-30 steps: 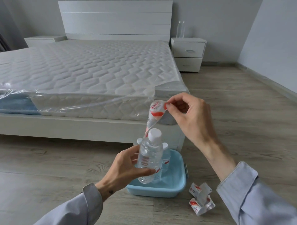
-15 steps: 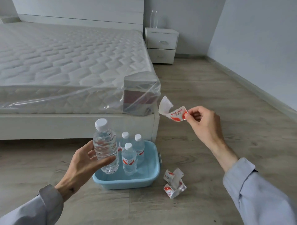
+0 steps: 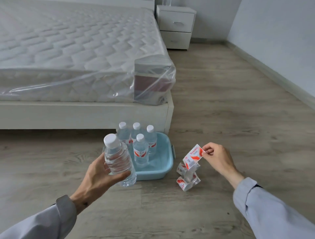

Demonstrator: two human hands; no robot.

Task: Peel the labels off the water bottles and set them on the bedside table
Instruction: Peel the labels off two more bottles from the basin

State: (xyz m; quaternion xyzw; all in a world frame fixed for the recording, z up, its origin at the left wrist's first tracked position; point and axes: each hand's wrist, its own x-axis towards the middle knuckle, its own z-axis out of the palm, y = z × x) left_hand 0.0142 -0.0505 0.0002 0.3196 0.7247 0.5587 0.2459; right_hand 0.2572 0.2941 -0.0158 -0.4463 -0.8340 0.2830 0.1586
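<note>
My left hand [image 3: 100, 175] grips a clear water bottle [image 3: 117, 158] with a white cap and no label, held upright just left of the blue basin [image 3: 160, 172]. Several labelled bottles [image 3: 140, 148] stand inside that basin on the floor. My right hand [image 3: 218, 158] pinches a peeled red-and-white label [image 3: 193, 157] by its top end, low over a small pile of loose labels [image 3: 186, 179] lying right of the basin. The white bedside table [image 3: 176, 25] stands far back beside the bed, with the bottoms of clear bottles [image 3: 166, 2] just showing on top.
A white bed frame [image 3: 85, 116] carries a mattress wrapped in clear plastic [image 3: 76, 56] and fills the left side. Grey wood floor [image 3: 238, 110] runs along the bed to the bedside table. A wall with a skirting board [image 3: 276, 71] borders the right.
My right hand has pulled the label free of the bottle and carried it down and right toward the pile on the floor. The left hand still holds the bare bottle, now lower beside the basin.
</note>
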